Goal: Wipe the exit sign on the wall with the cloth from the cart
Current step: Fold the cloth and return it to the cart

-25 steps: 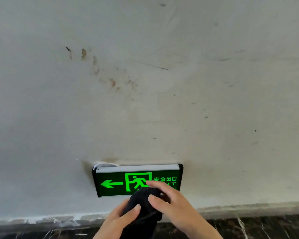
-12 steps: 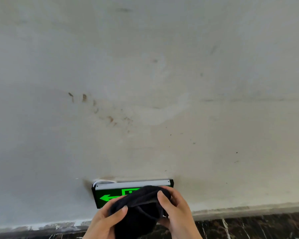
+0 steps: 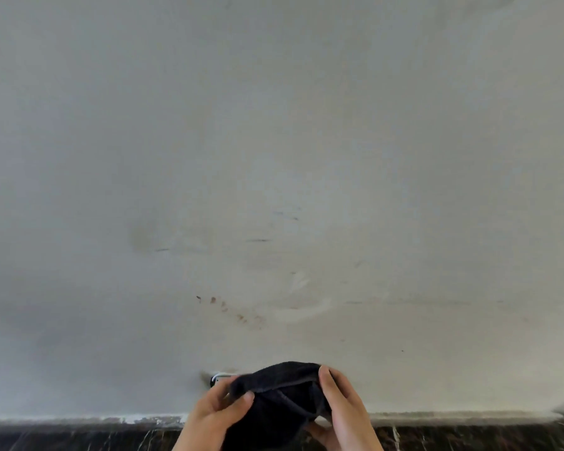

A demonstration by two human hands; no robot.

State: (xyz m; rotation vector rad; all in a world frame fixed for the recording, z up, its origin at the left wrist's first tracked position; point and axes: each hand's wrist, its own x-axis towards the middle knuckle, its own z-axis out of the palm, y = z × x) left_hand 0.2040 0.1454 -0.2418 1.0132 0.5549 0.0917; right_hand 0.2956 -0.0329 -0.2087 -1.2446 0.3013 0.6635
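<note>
A black cloth [image 3: 279, 398] is spread between both hands at the bottom middle of the head view. My left hand [image 3: 215, 415] grips its left edge with thumb on top. My right hand [image 3: 342, 408] grips its right edge. The cloth and hands cover nearly all of the exit sign [image 3: 220, 378]; only its top-left corner and a bit of white cable show, low on the wall. The green face of the sign is hidden.
A pale, scuffed wall [image 3: 274, 157] fills most of the view, with brownish stains [image 3: 228, 309] above the sign. A dark marble skirting [image 3: 79, 437] runs along the bottom under a chipped paint edge.
The view has tilted upward, so sign and hands sit lower in frame. The cloth has been opened wider between both hands and now hides the green face that showed earlier.
</note>
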